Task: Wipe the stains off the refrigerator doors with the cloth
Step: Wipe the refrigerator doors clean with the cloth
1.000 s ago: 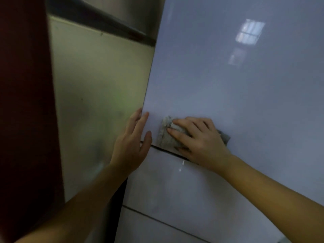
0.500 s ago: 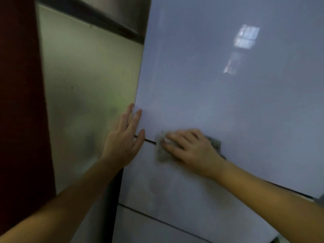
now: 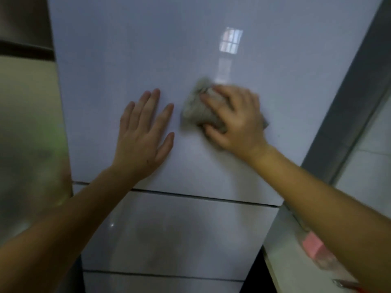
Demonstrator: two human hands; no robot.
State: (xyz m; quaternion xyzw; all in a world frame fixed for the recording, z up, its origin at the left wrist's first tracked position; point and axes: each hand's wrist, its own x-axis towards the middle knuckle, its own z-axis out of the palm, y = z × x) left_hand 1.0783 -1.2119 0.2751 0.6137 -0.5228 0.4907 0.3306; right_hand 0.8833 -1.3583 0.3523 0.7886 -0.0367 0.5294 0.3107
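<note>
R hand [image 3: 234, 118] is gripping bunched grey cloth [image 3: 197, 109], pressing it flat vs upper fridge door [image 3: 148, 49]; cloth is poking out past fingertips, blurred. L hand [image 3: 143, 134] is resting open-palmed on door just beside the grip, holding nothing. Door seam [image 3: 190, 195] is lying well below the grip. Advice: keeping pressure even w/ overlapping strokes, bracing w/ L. Stains aren't showing clearly.

upper fridge door [image 3: 148, 49] glossy pale blue-grey, plain, with a whitish-pink gridded window reflection [image 3: 230, 42]; lower door [image 3: 179, 233] paler grey-white with dull smudgy grey patches; cloth [image 3: 197, 111] mottled grey-beige; left side panel [image 3: 27, 123] cream-olive with a green tint; right trim strip [image 3: 349, 98] grey; pink block [image 3: 313, 245] on the white counter [image 3: 285, 261]
</note>
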